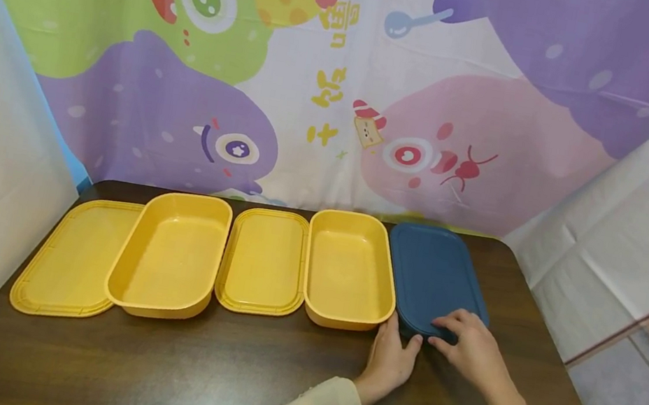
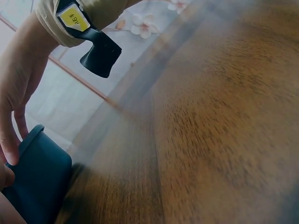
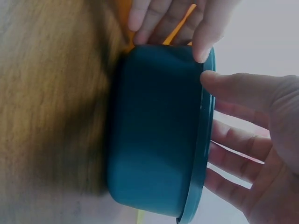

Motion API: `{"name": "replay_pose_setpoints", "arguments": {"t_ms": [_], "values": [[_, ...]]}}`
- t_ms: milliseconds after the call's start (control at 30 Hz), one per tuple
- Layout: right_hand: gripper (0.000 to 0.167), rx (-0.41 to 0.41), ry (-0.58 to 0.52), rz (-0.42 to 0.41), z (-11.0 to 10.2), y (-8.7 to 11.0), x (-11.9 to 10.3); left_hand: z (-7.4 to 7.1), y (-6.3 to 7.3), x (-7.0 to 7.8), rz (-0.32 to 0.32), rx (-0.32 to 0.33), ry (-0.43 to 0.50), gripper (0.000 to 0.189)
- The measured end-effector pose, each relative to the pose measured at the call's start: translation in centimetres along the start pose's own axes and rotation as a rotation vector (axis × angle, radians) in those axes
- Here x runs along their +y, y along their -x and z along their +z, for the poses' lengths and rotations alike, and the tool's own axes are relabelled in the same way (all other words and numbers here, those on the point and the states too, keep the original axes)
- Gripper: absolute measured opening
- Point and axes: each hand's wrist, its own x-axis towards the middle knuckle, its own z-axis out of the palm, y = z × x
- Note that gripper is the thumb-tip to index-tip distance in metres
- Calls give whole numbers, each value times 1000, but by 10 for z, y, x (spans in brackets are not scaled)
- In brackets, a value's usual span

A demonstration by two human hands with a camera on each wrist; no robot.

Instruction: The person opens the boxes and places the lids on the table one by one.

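A dark blue food box (image 3: 154, 126) stands upright on the table with its flat blue lid (image 1: 436, 277) on top. My left hand (image 1: 390, 361) holds the box's front left corner, fingers along its side and thumb up at the lid's edge. With my right hand (image 1: 476, 347) I pinch the lid's front rim, thumb under the edge and fingers over the top. In the right wrist view both thumbs sit close together at the rim. What the box contains is hidden under the lid.
Left of the blue box stand an uncovered yellow box (image 1: 348, 273), a yellow lid (image 1: 265, 262), a larger uncovered yellow box (image 1: 168, 263) and a larger yellow lid (image 1: 75, 258). They line the back of the brown wooden table (image 1: 176, 377), before a printed curtain (image 1: 303, 178).
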Motion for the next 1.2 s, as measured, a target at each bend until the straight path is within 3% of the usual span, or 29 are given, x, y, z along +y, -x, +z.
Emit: {"name": "replay_pose_setpoints", "arguments": {"t_ms": [333, 633, 1200], "values": [[31, 89, 75, -74, 8, 2, 1, 1, -1, 1, -7, 0, -5, 67], [32, 151, 114, -133, 11, 2, 1, 2, -2, -1, 27, 6, -39, 64], [33, 189, 147, -212, 11, 3, 5, 3, -2, 1, 33, 19, -89, 63]]}}
